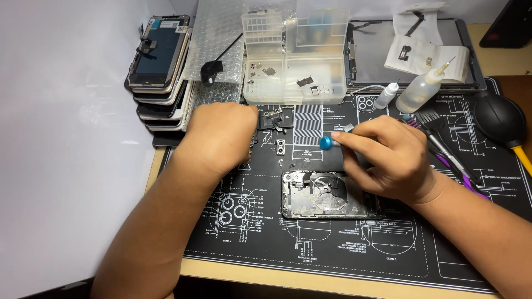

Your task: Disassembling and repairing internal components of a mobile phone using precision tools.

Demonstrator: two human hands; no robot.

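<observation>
A clear plastic parts box (293, 58) stands at the back of the black repair mat (343, 249), its lid tipped up; its compartments hold a few small dark metal brackets and plates. Just beside it on the left lies a sheet of bubble wrap (213, 44) with a black flex part on top, and beyond that a stack of phone screens (160, 66). To the right of the box stand two squeeze bottles (418, 91), near a black rubber blower (499, 119).

The right hand (388, 160) pinches a blue-capped screwdriver (326, 143) between thumb and fingers (360, 138), holding it above the opened phone body (327, 195), which lies flat in the middle of the mat. The left hand (221, 135) rests curled on the mat near small loose parts; its fingers are hidden, so their state cannot be told.

The mat, printed with white diagrams, covers a pale wooden bench (277, 277) beside a white wall.
</observation>
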